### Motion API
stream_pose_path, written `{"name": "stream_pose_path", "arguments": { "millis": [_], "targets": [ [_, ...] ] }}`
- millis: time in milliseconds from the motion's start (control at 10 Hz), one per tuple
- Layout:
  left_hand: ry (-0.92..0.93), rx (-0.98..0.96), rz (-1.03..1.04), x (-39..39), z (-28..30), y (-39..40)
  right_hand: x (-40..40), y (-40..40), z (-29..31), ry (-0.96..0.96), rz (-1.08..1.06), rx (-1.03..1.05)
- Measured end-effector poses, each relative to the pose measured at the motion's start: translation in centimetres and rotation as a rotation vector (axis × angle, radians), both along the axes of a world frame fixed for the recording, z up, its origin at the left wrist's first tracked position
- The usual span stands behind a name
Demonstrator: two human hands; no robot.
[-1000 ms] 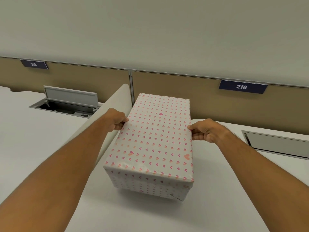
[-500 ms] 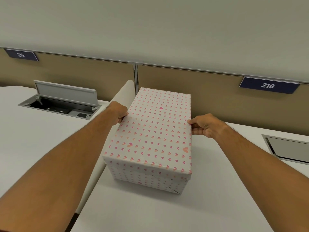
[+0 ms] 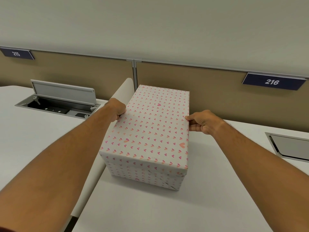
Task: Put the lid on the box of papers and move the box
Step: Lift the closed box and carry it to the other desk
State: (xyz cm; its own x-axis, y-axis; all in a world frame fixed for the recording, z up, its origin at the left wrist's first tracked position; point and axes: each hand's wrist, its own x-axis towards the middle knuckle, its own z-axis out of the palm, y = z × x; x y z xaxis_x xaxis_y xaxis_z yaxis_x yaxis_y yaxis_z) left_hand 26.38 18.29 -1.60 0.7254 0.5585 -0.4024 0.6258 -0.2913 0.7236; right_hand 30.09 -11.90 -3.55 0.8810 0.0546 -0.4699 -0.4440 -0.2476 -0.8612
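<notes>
A white box (image 3: 143, 173) patterned with small pink hearts rests on the white desk (image 3: 167, 206), close to the tan partition. Its matching lid (image 3: 150, 128) sits closed on top, so any papers inside are hidden. My left hand (image 3: 117, 108) grips the lid's left edge about halfway along. My right hand (image 3: 202, 121) grips the right edge opposite it, thumb on top and fingers curled against the side.
A low white divider (image 3: 123, 87) runs along the box's left side, between two desks. An open cable hatch (image 3: 60, 104) lies in the left desk, and a shut hatch (image 3: 291, 146) sits at the right. Number plates 215 (image 3: 16, 54) and 216 (image 3: 271, 82) hang on the partition.
The box has come down from a slight lift onto the desk and sits a little nearer the partition. Both hands keep their grip on the lid's sides.
</notes>
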Motion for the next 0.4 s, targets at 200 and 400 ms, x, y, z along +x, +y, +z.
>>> {"name": "stream_pose_path", "arguments": {
  "millis": [200,400],
  "targets": [
    [-0.019,-0.124,0.022,-1.2,1.4,-0.4,-1.1,-0.8,1.0,-0.016,0.017,0.034],
    [-0.094,-0.131,0.053,-2.4,3.0,-1.4,-2.9,-1.7,2.9,-0.036,0.026,0.069]
  ]
}}
